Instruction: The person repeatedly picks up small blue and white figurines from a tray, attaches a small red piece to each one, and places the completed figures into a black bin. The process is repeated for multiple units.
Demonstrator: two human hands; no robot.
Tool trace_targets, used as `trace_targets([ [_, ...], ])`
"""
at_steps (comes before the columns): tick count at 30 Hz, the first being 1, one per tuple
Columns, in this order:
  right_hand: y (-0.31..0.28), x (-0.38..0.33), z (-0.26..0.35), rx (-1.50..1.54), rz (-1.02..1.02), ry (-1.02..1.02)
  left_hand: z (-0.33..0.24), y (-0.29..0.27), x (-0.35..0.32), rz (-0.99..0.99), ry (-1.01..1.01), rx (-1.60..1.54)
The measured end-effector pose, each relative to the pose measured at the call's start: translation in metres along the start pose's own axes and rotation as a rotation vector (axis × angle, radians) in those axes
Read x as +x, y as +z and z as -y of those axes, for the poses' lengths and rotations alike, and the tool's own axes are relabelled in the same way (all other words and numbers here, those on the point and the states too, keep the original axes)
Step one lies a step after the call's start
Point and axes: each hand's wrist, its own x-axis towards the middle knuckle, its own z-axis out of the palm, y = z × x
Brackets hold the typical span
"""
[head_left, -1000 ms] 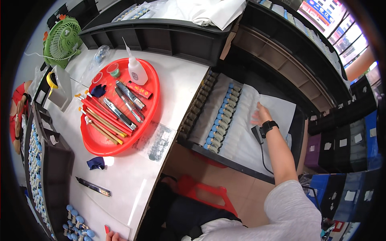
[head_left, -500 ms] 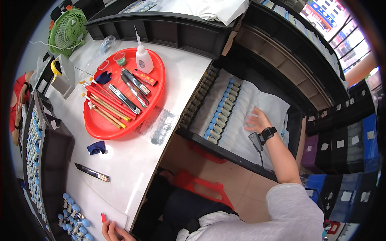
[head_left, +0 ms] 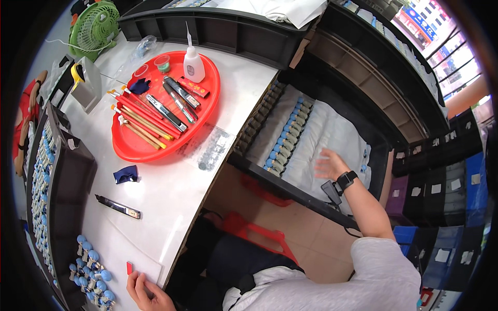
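My right hand [head_left: 332, 165] is open, fingers spread, over a white sheet [head_left: 324, 129] in a black crate [head_left: 290, 189] at the right. A watch-like band with a small black device circles that wrist. Beside the sheet runs a row of small blue-topped figures [head_left: 285, 141], with a darker row farther left. At the bottom left, my left hand [head_left: 148, 293] rests on the white table [head_left: 161, 207] with its fingers curled. A small red piece [head_left: 129, 268] shows at its fingertips; whatever lies inside the fingers is hidden. Several loose blue-topped figures [head_left: 93, 272] lie left of that hand.
A red tray [head_left: 120, 151] holds brushes, knives, cups and a white squeeze bottle [head_left: 194, 66]. On the table lie a box cutter [head_left: 118, 207] and a dark blue cloth [head_left: 126, 174]. A green fan [head_left: 93, 31] stands far left. Stacked crates [head_left: 430, 192] line the right.
The view has tilted slightly, so the table appears higher. My right hand has come a little nearer along the sheet, and the sheet lies differently. My left hand stays by the red piece.
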Motion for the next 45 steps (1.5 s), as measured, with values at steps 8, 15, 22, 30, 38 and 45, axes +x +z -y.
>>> trace_targets([
  [8, 0.006, 0.007, -0.034, -0.045, 0.213, 0.368, 0.012, 0.000, -0.008, 0.060, -0.031, 0.021],
  [15, 0.001, -0.001, -0.022, -0.049, 0.210, 0.319, 0.010, 0.000, -0.008, 0.030, -0.005, 0.020],
  [22, 0.006, 0.011, -0.020, 0.150, 0.252, 0.389, 0.006, 0.004, -0.007, 0.006, -0.002, 0.000],
  [30, 0.011, 0.023, -0.030, -0.050, 0.220, 0.258, 0.027, 0.000, -0.004, -0.051, -0.042, -0.069],
  [38, -0.042, 0.100, -0.012, -0.433, 0.110, -0.071, 0.024, -0.014, -0.009, -0.136, -0.026, -0.265],
  [45, 0.174, -0.159, -0.017, -0.519, 0.529, -0.813, 0.020, -0.089, -0.019, -0.047, 0.044, -0.438],
])
